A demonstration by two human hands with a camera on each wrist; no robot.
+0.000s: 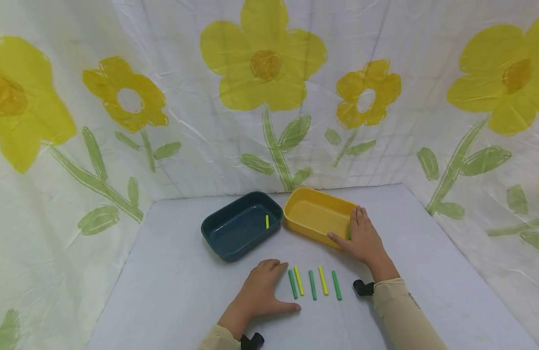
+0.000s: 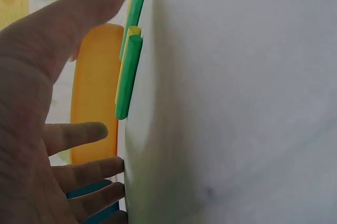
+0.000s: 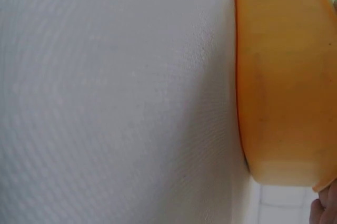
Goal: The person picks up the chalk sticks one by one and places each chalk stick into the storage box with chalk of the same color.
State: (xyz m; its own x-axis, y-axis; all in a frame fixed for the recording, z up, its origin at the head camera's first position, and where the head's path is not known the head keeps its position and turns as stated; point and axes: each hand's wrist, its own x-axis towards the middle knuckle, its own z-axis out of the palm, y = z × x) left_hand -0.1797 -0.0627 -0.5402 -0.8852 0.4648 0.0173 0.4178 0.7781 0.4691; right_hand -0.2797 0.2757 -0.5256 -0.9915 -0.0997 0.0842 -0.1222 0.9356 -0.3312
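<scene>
Flanking green and yellow sticks: left hand, grip wide, thumb spread away.
Yellow tray: I see the right hand over its right end, grip wide.

The left hand and right hand are bare. The left sleeve and right sleeve are pale beige, the latter with a small dark marking. The black wrist pieces look short and rounded.
</scene>
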